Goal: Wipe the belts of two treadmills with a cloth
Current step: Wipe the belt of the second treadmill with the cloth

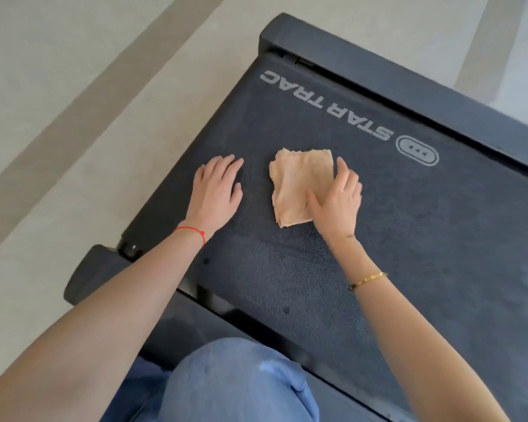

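Pale floor borders the belt [378, 239]; right hand [337, 205] presses cloth [299, 184], left hand [215, 193] flat.

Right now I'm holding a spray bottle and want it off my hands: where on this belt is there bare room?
Bare belt lies right of the right hand, below the logo, and near the knee. It is crowded between the left hand and the cloth.

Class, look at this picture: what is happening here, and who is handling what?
A person kneels over a dark grey treadmill belt. The right hand presses a folded beige terry cloth flat on the belt, near the white STAR TRAC lettering. The left hand rests open on the belt beside it, apart from the cloth.
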Available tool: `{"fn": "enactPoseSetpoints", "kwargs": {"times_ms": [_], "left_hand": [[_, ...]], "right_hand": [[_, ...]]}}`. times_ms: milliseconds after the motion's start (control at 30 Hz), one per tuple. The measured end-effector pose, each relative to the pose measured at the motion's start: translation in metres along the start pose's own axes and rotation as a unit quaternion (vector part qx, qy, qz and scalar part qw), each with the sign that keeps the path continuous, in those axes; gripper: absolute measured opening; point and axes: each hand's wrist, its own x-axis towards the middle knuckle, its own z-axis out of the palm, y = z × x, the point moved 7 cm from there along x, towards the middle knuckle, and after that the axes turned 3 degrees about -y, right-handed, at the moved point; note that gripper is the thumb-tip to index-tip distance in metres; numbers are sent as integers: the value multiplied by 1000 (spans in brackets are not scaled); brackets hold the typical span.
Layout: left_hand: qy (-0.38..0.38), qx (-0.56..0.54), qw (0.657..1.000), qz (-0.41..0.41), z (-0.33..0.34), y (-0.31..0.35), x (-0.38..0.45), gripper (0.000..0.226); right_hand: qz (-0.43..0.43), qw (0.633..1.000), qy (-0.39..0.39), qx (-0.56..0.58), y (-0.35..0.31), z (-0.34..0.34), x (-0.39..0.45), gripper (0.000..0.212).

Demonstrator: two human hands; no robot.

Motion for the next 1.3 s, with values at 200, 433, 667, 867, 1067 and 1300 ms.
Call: {"fn": "enactPoseSetpoints", "kwargs": {"times_ms": [200, 433, 667, 867, 1067, 1300], "left_hand": [[-7, 41, 999, -29, 22, -11, -13, 52], [17, 61, 997, -48, 34, -14, -20, 55], [37, 68, 996, -37, 37, -17, -19, 55], [36, 69, 996, -43, 36, -17, -19, 56], [34, 67, 996, -47, 35, -16, -18, 57], [24, 72, 996, -50, 35, -17, -18, 57]], "right_hand": [[-259, 945, -93, -180, -29, 28, -12, 60], [-178, 941, -158, -241, -40, 64, 35, 66], [-256, 917, -163, -257, -31, 60, 2, 66], [-176, 927, -149, -294, -27, 58, 35, 71], [-154, 934, -129, -296, -53, 67, 40, 72], [-245, 917, -199, -245, -33, 58, 51, 73]]}}
